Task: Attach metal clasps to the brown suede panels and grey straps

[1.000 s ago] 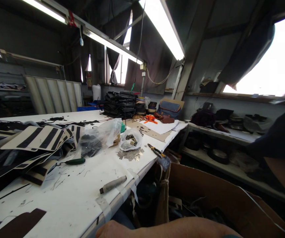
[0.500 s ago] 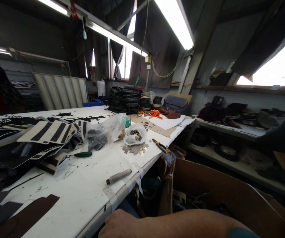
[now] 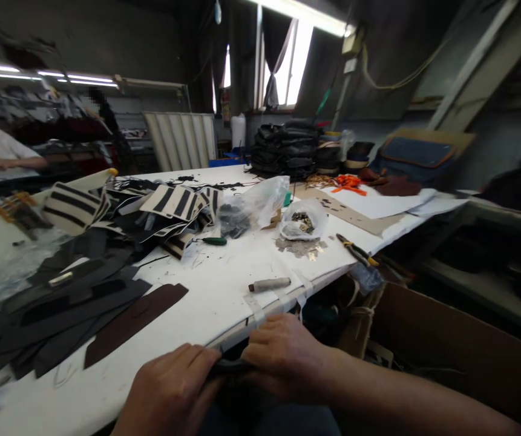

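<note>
A dark strip (image 3: 229, 366), perhaps leather, runs between my two hands at the table's front edge. My left hand (image 3: 172, 384) is closed round its left end. On the other end my right hand (image 3: 281, 357) is closed too, with the forearm reaching in from the lower right. Most of the strip is hidden by the fingers and the shadow below. Just beyond my right hand, a pale rod with a dark tip (image 3: 270, 284) lies on the white table (image 3: 224, 303). A long brown piece (image 3: 135, 324) is on the table beyond my left hand.
Dark grey pieces (image 3: 69, 321) and striped pieces (image 3: 173, 203) lie at left. Farther back are a green-handled tool (image 3: 213, 241), a bag of small metal parts (image 3: 304, 221) and pliers (image 3: 355, 249). A cardboard box (image 3: 446, 327) stands at right. A person (image 3: 3, 151) is at far left.
The view has swung left and down. My left hand has come into view, and the dark strip now shows between both hands. Another person has appeared at the far left.
</note>
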Demonstrator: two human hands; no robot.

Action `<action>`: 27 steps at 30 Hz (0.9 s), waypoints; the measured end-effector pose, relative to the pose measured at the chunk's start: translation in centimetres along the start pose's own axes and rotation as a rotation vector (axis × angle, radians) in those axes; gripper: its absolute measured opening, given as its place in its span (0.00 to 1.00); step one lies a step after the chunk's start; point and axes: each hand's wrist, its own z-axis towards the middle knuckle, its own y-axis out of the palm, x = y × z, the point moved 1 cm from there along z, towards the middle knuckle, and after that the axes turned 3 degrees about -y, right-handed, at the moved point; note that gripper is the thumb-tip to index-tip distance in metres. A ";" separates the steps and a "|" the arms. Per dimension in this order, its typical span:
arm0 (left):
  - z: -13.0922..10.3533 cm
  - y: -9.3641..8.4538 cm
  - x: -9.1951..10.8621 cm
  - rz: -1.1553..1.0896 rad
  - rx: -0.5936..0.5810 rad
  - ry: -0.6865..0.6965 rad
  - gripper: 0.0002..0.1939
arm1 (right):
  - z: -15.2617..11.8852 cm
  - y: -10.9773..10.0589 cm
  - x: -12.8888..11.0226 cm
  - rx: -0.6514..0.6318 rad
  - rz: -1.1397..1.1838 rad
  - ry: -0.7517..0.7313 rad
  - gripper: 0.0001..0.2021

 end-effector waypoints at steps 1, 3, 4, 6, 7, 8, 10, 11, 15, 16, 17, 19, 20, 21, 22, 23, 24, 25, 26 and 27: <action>0.3 -0.4 0.0 0.014 -0.017 -0.007 0.06 | 0.2 -0.1 0.1 0.002 -0.008 0.028 0.13; 1.1 -1.0 0.2 0.038 -0.001 -0.015 0.05 | 0.4 -0.4 0.2 0.014 0.006 0.063 0.11; 1.5 -1.2 0.4 0.049 0.018 -0.012 0.05 | 0.6 -0.6 0.2 0.016 0.016 0.068 0.09; 2.0 -1.5 0.9 0.062 0.043 -0.001 0.05 | 0.8 -1.0 -0.1 0.016 0.030 0.047 0.12; 2.2 -1.7 1.0 0.065 0.050 0.002 0.05 | 0.9 -1.2 -0.2 0.015 0.034 0.028 0.14; 2.2 -1.8 1.1 0.065 0.057 0.006 0.05 | 1.0 -1.4 -0.3 0.020 0.036 0.008 0.14; 2.2 -2.1 1.2 0.058 0.072 0.006 0.04 | 1.3 -1.6 -0.6 0.045 0.044 -0.023 0.12; 2.1 -2.2 1.2 0.054 0.082 0.005 0.04 | 1.4 -1.6 -0.6 0.065 0.047 -0.030 0.10; 1.8 -2.8 1.2 0.047 0.129 -0.020 0.02 | 1.7 -1.7 -1.0 0.162 0.035 -0.058 0.10; 1.8 -2.9 1.2 0.053 0.139 -0.025 0.02 | 1.7 -1.7 -1.1 0.187 0.027 -0.059 0.09; 1.7 -2.9 1.2 0.060 0.145 -0.027 0.03 | 1.8 -1.7 -1.2 0.208 0.019 -0.059 0.09; 1.8 -2.9 1.3 0.068 0.156 -0.025 0.04 | 1.8 -1.7 -1.5 0.243 0.009 -0.058 0.09; 1.9 -2.9 1.3 0.070 0.160 -0.020 0.04 | 1.7 -1.7 -1.6 0.255 0.007 -0.058 0.09; 1.9 -2.9 1.4 0.069 0.159 -0.014 0.04 | 1.7 -1.8 -1.7 0.259 0.008 -0.059 0.09; 2.0 -3.0 1.5 0.064 0.153 -0.009 0.04 | 1.6 -1.8 -1.8 0.258 0.013 -0.059 0.09; 2.1 -3.0 1.6 0.056 0.145 -0.002 0.04 | 1.5 -1.8 -1.8 0.250 0.018 -0.056 0.09; 2.1 -3.0 1.7 0.046 0.141 0.007 0.05 | 1.4 -1.9 -1.9 0.237 0.024 -0.049 0.09; 2.1 -3.1 1.9 0.034 0.136 0.019 0.06 | 1.3 -1.9 -2.0 0.221 0.028 -0.042 0.10; 2.1 -3.2 2.1 0.023 0.132 0.033 0.07 | 1.2 -2.1 -2.1 0.203 0.033 -0.035 0.10; 2.1 -3.2 2.3 0.014 0.136 0.048 0.07 | 1.0 -2.3 -2.1 0.180 0.038 -0.024 0.09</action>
